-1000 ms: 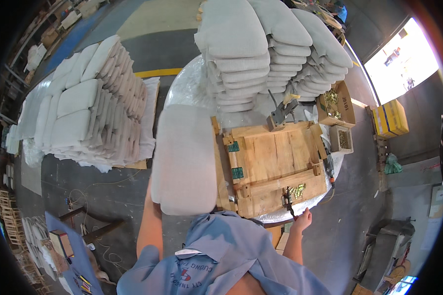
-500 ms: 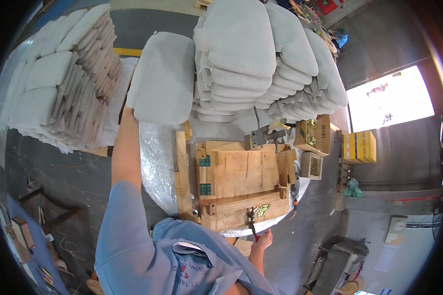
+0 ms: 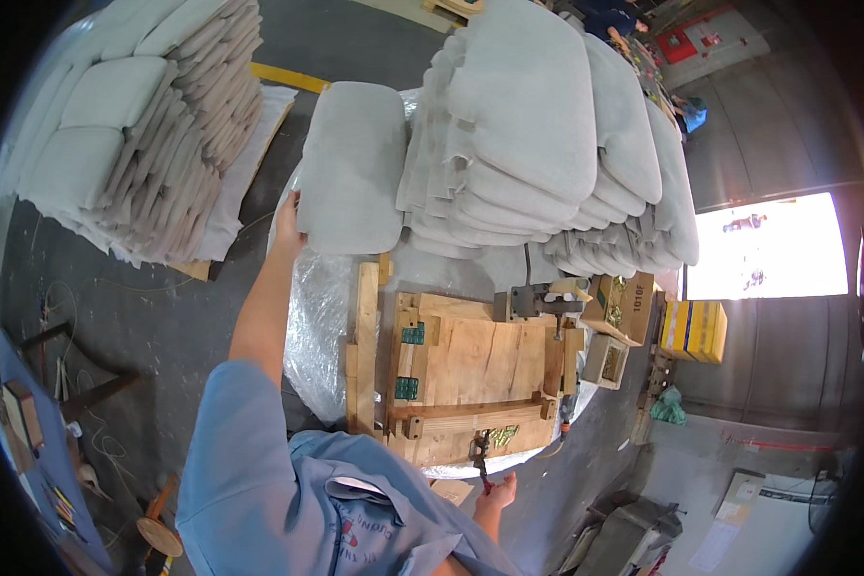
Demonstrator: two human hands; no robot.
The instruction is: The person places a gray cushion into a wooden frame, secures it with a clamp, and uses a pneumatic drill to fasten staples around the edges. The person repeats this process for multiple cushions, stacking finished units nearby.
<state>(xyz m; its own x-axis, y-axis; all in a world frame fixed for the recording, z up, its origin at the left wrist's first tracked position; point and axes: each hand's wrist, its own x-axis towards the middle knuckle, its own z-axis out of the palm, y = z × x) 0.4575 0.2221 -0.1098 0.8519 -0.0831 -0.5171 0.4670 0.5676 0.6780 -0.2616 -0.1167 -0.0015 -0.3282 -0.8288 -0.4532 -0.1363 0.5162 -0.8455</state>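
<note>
My left hand (image 3: 291, 223) grips the lower left edge of a grey fabric-covered padded panel (image 3: 355, 163). This panel lies just left of a tall stack of similar panels (image 3: 528, 106). Low in the view, my right hand (image 3: 497, 493) is closed round the red handle of a dark toggle clamp (image 3: 481, 451). The clamp sits on the near side of a wooden jig (image 3: 485, 355), beside a small pile of brass-coloured hardware (image 3: 502, 436). A second metal clamp (image 3: 538, 302) is mounted at the jig's far side.
Another big stack of grey panels (image 3: 115, 106) stands at the far left. Right of the jig are a cardboard box (image 3: 634, 309) and a small wooden box (image 3: 605, 361) of metal parts. Clear plastic film (image 3: 317, 336) covers the table's left side. Another person (image 3: 610, 17) is far back.
The view has shifted, so the bench sits slightly lower and further right. My left hand, earlier hidden under the panel, now shows at its edge. My right hand stays at the clamp handle.
</note>
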